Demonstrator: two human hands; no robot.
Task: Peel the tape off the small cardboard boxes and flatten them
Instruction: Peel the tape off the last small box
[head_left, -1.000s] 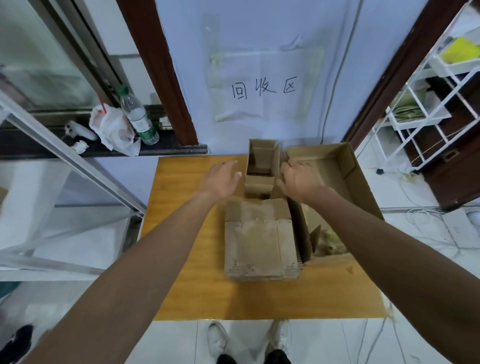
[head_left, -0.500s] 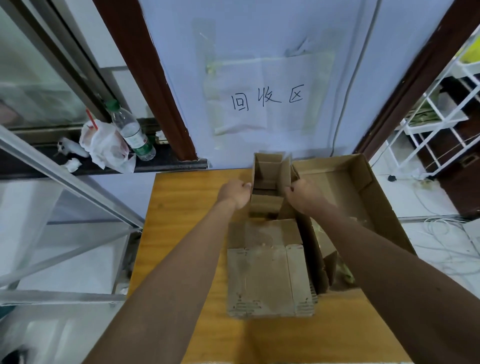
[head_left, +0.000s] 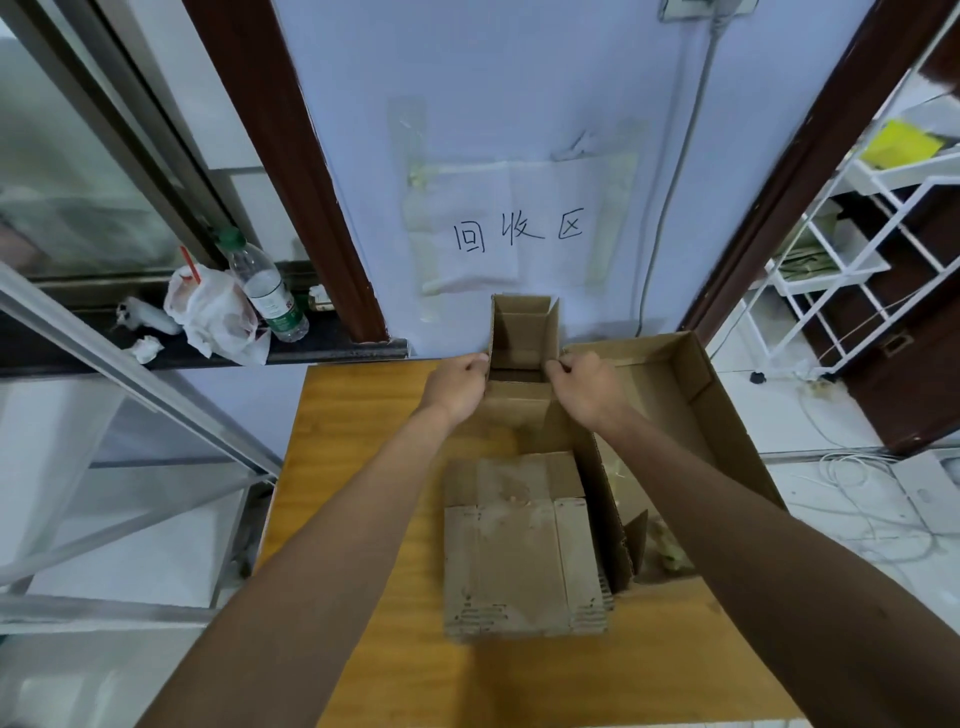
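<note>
Pinching small box (head_left: 522, 332) walls: left grip (head_left: 454, 387), right grip (head_left: 587, 387).

both bare forearms reach forward from the lower corners and converge toward the middle. the left hand (head_left: 457, 387) lies back-up, its fingers curled and pinching the left wall of the small cardboard box (head_left: 522, 338). the right hand (head_left: 587, 387) mirrors it on the right wall, level with the left, the box between them.

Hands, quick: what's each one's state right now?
Left hand: closed, gripping the small open box by its left side.
Right hand: closed, gripping the same box's right side.
</note>
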